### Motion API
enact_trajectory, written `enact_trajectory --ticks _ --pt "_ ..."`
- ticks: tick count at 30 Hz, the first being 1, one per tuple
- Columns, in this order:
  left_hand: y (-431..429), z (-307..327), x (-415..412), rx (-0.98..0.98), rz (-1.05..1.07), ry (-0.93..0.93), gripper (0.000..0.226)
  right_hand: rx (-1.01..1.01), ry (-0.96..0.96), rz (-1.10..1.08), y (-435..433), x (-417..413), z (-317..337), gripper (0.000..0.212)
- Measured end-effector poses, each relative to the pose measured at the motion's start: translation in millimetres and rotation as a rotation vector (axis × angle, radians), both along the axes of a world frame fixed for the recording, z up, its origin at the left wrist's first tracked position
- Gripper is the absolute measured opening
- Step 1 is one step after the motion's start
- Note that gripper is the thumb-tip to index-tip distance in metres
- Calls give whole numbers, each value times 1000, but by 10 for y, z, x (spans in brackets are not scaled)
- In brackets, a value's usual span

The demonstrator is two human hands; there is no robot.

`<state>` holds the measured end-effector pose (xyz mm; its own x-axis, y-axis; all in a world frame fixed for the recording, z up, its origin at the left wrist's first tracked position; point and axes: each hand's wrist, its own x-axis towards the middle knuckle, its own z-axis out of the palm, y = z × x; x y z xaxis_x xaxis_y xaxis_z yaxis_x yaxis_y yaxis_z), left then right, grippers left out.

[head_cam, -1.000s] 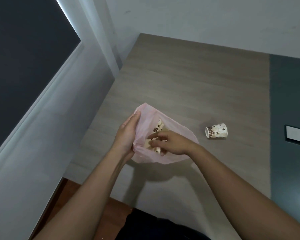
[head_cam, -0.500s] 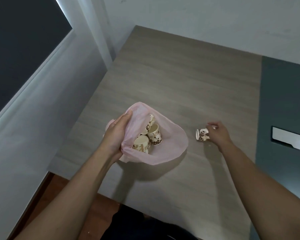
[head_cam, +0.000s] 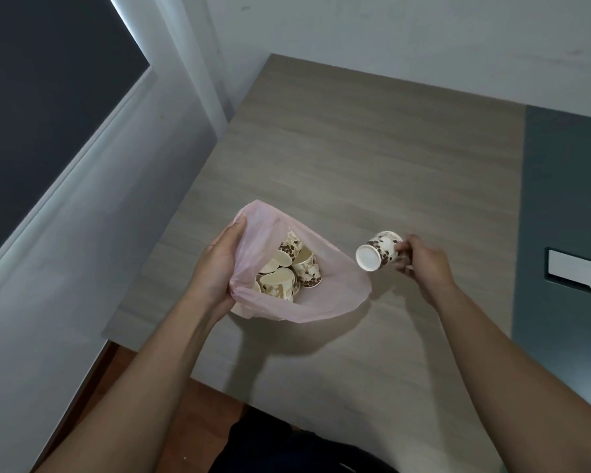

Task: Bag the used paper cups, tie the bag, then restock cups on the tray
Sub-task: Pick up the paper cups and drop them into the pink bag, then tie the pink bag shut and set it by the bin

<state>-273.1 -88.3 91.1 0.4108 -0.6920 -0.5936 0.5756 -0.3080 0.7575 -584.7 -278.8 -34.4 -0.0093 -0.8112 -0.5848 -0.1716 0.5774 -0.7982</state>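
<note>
A thin pink plastic bag lies open on the wooden table, with several coffee-bean printed paper cups heaped inside it. My left hand grips the bag's left rim and holds the mouth wide. My right hand holds one more paper cup by its rim end, tilted with its white base pointing at the bag. That cup hangs just right of the bag's opening, lifted off the table.
A dark grey strip runs along the table's right side, with a pale flat object lying on it. A white wall and a dark window stand to the left. The table's near edge drops to a reddish floor.
My right hand left the bag, reached right to the cup lying on the table, picked it up and carried it back toward the bag's mouth. My left hand kept its grip.
</note>
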Motion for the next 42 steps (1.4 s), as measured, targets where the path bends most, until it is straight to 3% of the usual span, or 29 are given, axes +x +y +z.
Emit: enact_trajectory --ticks 7,13,18,21,24,29,33,39,42 --pt "-92 73 -95 -17 -41 24 50 75 -288 503 397 678 572 47" --pt "-115 140 -48 -13 -89 -38 48 78 -318 694 809 1223 610 48" --pt "-86 331 80 -47 -165 -81 40 -43 -192 778 1019 1527 709 35" --pt "-73 465 280 -102 -244 -29 45 -97 -120 836 1003 1624 839 38" --pt "-82 603 541 -163 -252 40 49 -233 -41 757 940 1699 912 40" --pt "-145 809 1026 -297 -234 36 42 -367 309 587 730 1594 1012 36" --pt "-288 736 1509 -291 -211 -270 34 -294 740 740 555 1433 1232 30" --pt "-526 572 1949 -96 -321 -1164 26 -242 1017 1175 493 1409 1495 83" --pt "-617 608 2092 -66 -351 -1352 25 -177 1045 1215 525 1484 1576 101"
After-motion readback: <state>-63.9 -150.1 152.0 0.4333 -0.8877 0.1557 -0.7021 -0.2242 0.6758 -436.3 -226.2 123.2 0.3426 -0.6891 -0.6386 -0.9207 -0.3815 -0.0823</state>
